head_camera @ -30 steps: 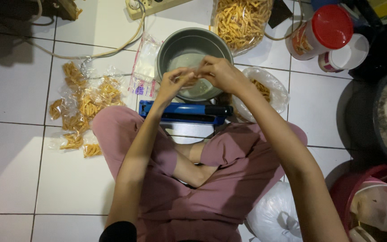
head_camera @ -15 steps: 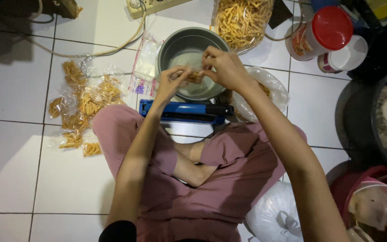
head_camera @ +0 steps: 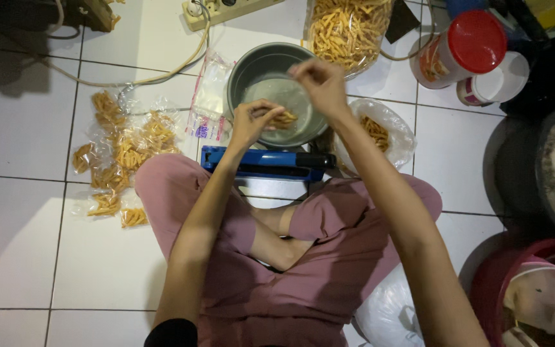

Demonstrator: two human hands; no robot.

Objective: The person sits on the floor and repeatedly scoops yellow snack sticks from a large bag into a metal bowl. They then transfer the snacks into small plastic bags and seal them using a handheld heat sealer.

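Filled packets [head_camera: 120,160] are lying on the tiles at left. Left hand [head_camera: 252,122] is pinching a small bag of snack sticks [head_camera: 284,119] over the bowl [head_camera: 245,71] (blue sealer [head_camera: 261,164] just below). Right hand [head_camera: 319,80] is hovering above, fingertips pressed together.

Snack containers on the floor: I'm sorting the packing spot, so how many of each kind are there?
Metal bowl: 1
Large clear bag of snack sticks: 1
Open bag by the right knee: 1
Red-lidded jar: 1
Blue sealer: 1
Pile of small filled packets: 1
Total: 6
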